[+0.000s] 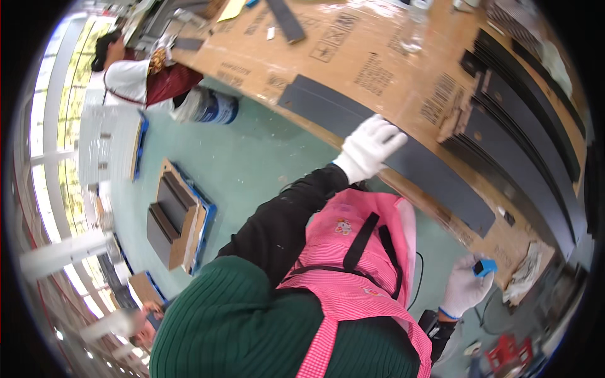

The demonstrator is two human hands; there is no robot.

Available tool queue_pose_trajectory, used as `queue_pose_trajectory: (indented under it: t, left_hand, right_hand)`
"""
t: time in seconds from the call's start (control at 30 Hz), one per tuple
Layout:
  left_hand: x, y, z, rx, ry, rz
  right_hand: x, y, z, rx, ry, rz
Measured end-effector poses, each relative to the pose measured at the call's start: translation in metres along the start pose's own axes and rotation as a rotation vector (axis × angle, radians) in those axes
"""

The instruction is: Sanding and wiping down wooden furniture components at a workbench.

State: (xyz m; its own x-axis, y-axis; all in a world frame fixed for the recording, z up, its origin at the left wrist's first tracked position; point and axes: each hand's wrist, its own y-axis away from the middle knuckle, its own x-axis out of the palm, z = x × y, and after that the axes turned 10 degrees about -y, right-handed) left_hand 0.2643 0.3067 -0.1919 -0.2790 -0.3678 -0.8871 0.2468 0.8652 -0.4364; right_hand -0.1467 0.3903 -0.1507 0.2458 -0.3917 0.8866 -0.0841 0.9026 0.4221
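A long dark grey panel (435, 176) lies along the near edge of the cardboard-covered table. My left hand (370, 148), in a white glove, rests on the panel's middle near its front edge, fingers stretched over the surface. Its thumb is hidden. My right hand (465, 288), also white-gloved, is off the table's near right corner, beyond the panel's right end. Its fingers are closed round a small blue block (484, 268) with a dark face. The block is apart from the panel.
Stacked dark panels (504, 129) fill the table's right side. A clear bottle (416, 25) and another dark strip (285, 20) lie farther back. Crumpled paper (524, 272) hangs at the right corner. On the left, a person (135, 72) stands near a bucket (217, 106); a loaded pallet (179, 217) sits on the floor.
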Motion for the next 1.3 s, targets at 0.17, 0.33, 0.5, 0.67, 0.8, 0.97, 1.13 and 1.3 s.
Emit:
queue_pose_trajectory:
  t: [0.17, 0.33, 0.5, 0.67, 0.8, 0.97, 1.13, 1.3]
  left_hand:
    - [0.006, 0.006, 0.002, 0.005, 0.037, -0.012]
    - [0.011, 0.007, 0.005, -0.017, 0.055, -0.05]
    - [0.009, -0.01, 0.005, -0.059, 0.053, 0.18]
    - [-0.007, -0.059, 0.03, 0.113, 0.19, 0.61]
    - [-0.011, -0.091, 0.051, 0.188, 0.2, 0.583]
    - [-0.008, -0.101, 0.06, 0.254, 0.218, 0.586]
    - [-0.009, -0.101, 0.066, 0.241, 0.286, 0.554]
    - [-0.006, -0.104, 0.061, 0.245, 0.169, 0.55]
  right_hand:
    - [0.044, -0.005, -0.038, 0.065, 0.06, 0.028]
    - [0.086, -0.015, -0.103, 0.108, 0.164, 0.09]
    - [0.108, -0.014, -0.164, 0.087, 0.314, 0.132]
    - [0.116, -0.007, -0.197, 0.02, 0.296, 0.141]
    - [0.119, 0.004, -0.205, -0.037, 0.249, 0.129]
    - [0.112, 0.019, -0.208, -0.145, 0.166, 0.076]
    - [0.097, 0.035, -0.215, -0.277, -0.082, -0.072]
    - [0.086, 0.046, -0.229, -0.33, -0.143, 0.019]
